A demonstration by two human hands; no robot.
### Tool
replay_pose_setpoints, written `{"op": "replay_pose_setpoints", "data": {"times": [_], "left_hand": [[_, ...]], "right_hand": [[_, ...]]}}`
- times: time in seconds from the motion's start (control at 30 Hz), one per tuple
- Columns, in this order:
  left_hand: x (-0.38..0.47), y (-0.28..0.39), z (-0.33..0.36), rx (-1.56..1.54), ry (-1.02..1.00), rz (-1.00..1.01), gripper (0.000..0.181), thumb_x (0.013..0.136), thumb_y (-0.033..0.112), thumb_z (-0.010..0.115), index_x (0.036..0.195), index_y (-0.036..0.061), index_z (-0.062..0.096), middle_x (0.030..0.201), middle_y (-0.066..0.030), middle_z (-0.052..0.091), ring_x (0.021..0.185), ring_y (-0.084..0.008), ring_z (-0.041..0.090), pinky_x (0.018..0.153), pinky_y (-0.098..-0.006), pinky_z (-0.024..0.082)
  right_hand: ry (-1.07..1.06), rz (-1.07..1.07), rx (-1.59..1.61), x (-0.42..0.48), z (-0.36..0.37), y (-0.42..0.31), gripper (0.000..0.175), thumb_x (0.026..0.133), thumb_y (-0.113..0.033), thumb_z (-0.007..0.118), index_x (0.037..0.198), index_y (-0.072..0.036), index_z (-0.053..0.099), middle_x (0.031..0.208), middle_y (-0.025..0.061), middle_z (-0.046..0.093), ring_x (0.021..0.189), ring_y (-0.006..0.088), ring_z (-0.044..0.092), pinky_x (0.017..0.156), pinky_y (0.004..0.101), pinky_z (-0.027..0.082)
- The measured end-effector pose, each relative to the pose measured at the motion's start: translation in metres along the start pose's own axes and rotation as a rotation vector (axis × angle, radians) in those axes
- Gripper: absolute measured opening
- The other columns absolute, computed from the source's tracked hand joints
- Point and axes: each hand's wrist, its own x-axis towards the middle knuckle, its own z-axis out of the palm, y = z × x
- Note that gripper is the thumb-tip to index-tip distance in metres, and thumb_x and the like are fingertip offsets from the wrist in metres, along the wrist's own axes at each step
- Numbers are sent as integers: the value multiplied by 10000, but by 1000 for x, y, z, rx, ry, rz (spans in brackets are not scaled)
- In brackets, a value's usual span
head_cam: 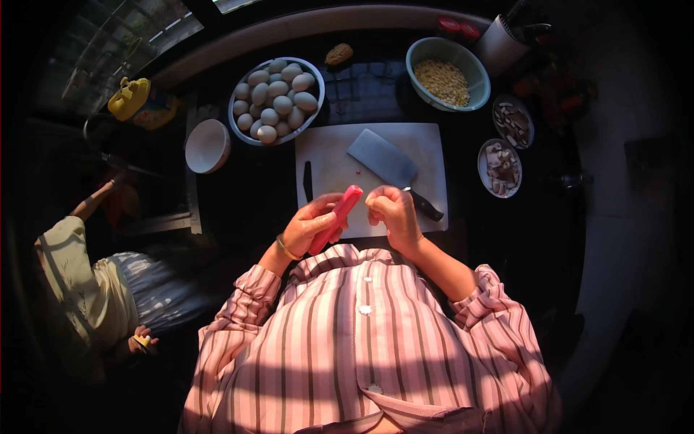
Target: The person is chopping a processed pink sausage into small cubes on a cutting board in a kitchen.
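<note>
My left hand (317, 219) is closed around a red sausage (339, 214), seemingly in a shiny film casing, its upper end pointing away from me. Just right of that end, my right hand (393, 211) has its fingers curled and pinched together; nothing shows between them. Both hands are over the near part of a white cutting board (331, 141). A cleaver (385, 160) lies flat on the board, its dark handle (425, 205) toward the lower right, beside my right hand. A tiny reddish scrap (358, 172) sits near the blade.
Behind the board stand a bowl of pale eggs (321, 89) and a basin of yellowish chopped food (415, 97). Two plates of cut food (500, 192) are at right, a white bowl (209, 146) at left. A knife block (499, 46) stands far right. Another person (97, 293) is at left.
</note>
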Motion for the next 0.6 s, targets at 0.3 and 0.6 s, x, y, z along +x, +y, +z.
{"op": "replay_pose_setpoints", "data": {"times": [0.3, 0.6], "left_hand": [[-3, 6, -5, 51, -4, -18, 460, 928, 217, 559, 1335, 40, 438, 913, -103, 605, 713, -134, 575, 652, -259, 480], [-5, 17, -4, 236, 17, -45, 460, 923, 222, 585, 1306, 1, 460, 890, -87, 619, 694, -100, 566, 614, -231, 477]], "right_hand": [[-121, -429, -739, 11, -3, -24, 175, 769, -79, 704, 825, -8, 554, 713, 5, 548, 650, 51, 507, 581, 217, 436], [-302, -311, -636, 16, -8, -25, 155, 771, -47, 702, 818, 0, 561, 690, 7, 556, 637, 51, 510, 566, 217, 435]]}}
